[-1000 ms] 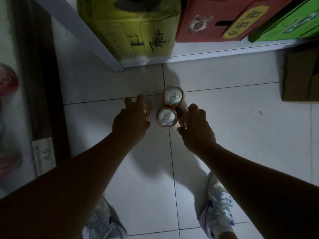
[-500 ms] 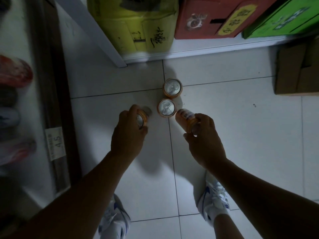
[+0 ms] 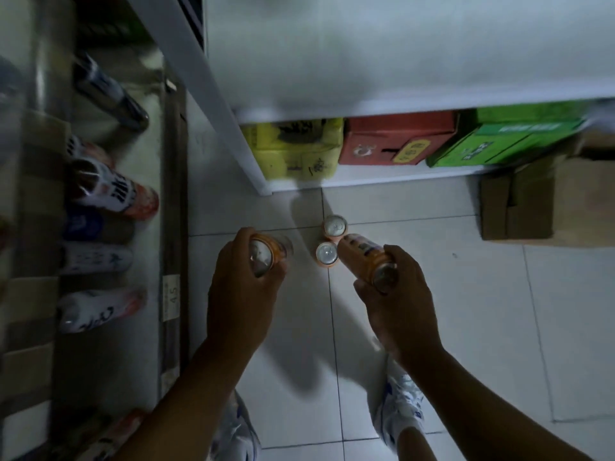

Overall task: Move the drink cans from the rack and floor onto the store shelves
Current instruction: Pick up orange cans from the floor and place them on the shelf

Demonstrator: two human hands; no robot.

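Observation:
My left hand (image 3: 241,294) grips an orange drink can (image 3: 266,252) lifted off the floor, its silver top facing me. In my right hand (image 3: 399,304) is a second orange can (image 3: 364,257), held tilted with its base pointing away. Two more orange cans stand upright on the white floor tiles between my hands: the nearer one (image 3: 327,253) and the farther one (image 3: 335,226). The store shelf (image 3: 173,207) runs along the left, with several cans (image 3: 109,194) lying in rows on it.
A white rack (image 3: 382,61) stands ahead, with yellow (image 3: 296,154), red (image 3: 396,141) and green (image 3: 506,138) cartons on its low level. A brown cardboard box (image 3: 545,204) sits on the floor at right. My shoes (image 3: 402,404) are below my arms.
Both hands have risen from the floor, each carrying a can. The view has tilted up and left, bringing the rack's upper shelf and the shelf cans into sight.

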